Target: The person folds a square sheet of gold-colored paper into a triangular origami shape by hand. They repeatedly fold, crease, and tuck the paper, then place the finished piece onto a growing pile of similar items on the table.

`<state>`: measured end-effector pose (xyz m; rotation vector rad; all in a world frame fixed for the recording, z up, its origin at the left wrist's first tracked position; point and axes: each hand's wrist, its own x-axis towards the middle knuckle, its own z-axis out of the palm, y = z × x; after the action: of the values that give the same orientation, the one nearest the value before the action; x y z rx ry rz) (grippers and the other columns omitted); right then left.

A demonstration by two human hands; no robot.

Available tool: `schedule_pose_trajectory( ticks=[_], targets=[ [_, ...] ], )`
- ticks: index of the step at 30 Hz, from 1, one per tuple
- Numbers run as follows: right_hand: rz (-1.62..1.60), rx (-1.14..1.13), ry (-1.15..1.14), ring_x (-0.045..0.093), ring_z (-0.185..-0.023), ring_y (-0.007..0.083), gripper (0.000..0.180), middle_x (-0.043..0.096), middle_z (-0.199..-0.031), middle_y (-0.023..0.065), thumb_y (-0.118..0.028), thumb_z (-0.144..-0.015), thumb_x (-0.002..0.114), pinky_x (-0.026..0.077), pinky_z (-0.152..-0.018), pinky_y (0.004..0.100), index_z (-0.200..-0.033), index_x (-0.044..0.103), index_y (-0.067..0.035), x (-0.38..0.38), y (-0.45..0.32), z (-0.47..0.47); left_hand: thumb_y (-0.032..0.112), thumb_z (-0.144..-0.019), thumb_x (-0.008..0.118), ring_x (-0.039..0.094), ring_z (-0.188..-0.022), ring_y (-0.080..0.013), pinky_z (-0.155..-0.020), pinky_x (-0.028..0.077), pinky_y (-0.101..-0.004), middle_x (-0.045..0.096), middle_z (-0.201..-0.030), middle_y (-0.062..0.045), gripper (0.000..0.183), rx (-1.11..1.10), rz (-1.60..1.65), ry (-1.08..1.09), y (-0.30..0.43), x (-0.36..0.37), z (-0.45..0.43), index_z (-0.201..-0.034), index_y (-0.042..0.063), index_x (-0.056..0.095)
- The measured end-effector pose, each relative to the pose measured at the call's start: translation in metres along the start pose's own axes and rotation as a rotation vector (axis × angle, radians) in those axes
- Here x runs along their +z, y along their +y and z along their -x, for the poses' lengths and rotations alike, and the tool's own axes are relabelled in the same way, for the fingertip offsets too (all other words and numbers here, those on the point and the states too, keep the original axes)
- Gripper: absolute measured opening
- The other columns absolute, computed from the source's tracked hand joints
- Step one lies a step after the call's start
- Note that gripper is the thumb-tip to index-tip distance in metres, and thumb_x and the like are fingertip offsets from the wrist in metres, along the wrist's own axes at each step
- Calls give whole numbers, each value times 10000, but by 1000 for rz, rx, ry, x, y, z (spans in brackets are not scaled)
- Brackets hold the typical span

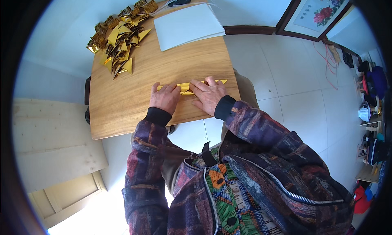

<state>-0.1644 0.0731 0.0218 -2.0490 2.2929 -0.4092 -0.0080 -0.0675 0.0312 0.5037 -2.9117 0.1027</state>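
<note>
A narrow folded strip of gold foil paper (185,88) lies near the front edge of the wooden table (147,112). The fingertips of my left hand (165,97) press on its left end. My right hand (209,94) rests over its right part, fingers spread, and a pointed tip of the strip shows beyond them. What the thumb of my left hand does is hard to see. Folded gold paper pieces (124,45) form a heap at the table's back left, with pleated gold bundles (98,39) along its far side.
White sheets (188,26) lie stacked at the table's back, near a dark object (180,1) and clear thin strips. A wall runs behind the table. Boards (58,137) stand on the left. A framed flower picture (318,14) and cluttered shelves (372,118) are on the right.
</note>
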Motion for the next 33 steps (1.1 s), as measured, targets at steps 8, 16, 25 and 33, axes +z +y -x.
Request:
schedule_pose_trajectory(
  ticks=[8, 16, 25, 33],
  targets=[
    [-49, 9, 8, 399, -1113, 240, 523, 443, -1335, -46, -361, -801, 665, 401, -871, 446, -1264, 547, -146, 1, -1, -1, 428, -846, 612, 584, -1071, -232, -1043, 278, -522, 612, -1140, -67, 428, -140, 26, -236, 21, -24, -10, -1152, 130, 578],
    [51, -20, 48, 401, -1128, 235, 541, 468, -1314, -41, -433, -838, 613, 411, -857, 436, -1290, 532, -145, 9, 1, 1, 667, -811, 521, 151, -1424, -388, -1118, 156, -546, 163, -1530, -238, 854, -270, 63, -316, 53, -2, 16, -1478, 188, 284],
    [30, 26, -55, 313, -1297, 255, 619, 375, -1440, 20, -421, -845, 622, 299, -1017, 475, -1356, 468, -106, 1, -8, 11, 691, -761, 569, 162, -1416, -399, -1108, 184, -544, 146, -1532, -240, 889, -241, 88, -258, 49, 6, 21, -1474, 234, 298],
    [-72, -56, -43, 215, -1413, 233, 712, 298, -1505, 50, -467, -848, 600, 148, -1141, 484, -1413, 381, -94, 13, 3, 23, 677, -729, 618, 189, -1401, -416, -1106, 199, -537, 158, -1523, -258, 956, -213, 94, -258, 50, -2, 21, -1489, 217, 265]
  ],
)
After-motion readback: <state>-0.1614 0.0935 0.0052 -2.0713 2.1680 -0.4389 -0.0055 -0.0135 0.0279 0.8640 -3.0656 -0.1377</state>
